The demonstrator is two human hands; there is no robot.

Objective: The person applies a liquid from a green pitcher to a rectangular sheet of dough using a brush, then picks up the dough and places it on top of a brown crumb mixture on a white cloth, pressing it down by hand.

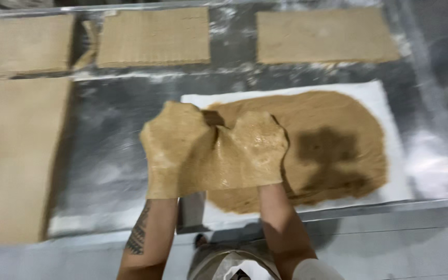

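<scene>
Head view: holds a soft brown dough sheet (216,155) up in the air, draped like a cloth over the left hand (175,137) and the right hand (257,142). Probably carries it this way to spread the weight over broad surfaces, since a pinch at the edge would likely tear something so limp and glossy. Hides both hands completely under the sheet, showing only two rounded humps close together with a fold sagging between them; cannot tell whether fingers are spread flat or curled into the dough. Leaves bare only the tattooed left forearm (143,231) and the right forearm (281,228), rising from below. Hangs just above the near left corner of a wide layer of brown paste (333,140), spread thin on a white sheet (390,109), apparently to keep the sticky mass off the metal table (110,150). Beyond the hands, shows three flat brown slabs (154,36) set in a row with gaps between, seemingly kept apart so as not to stick together. Left of the hands, shows a longer slab (19,155) lying flat, well apart. Shows pale dusting on the table around the hands.
</scene>
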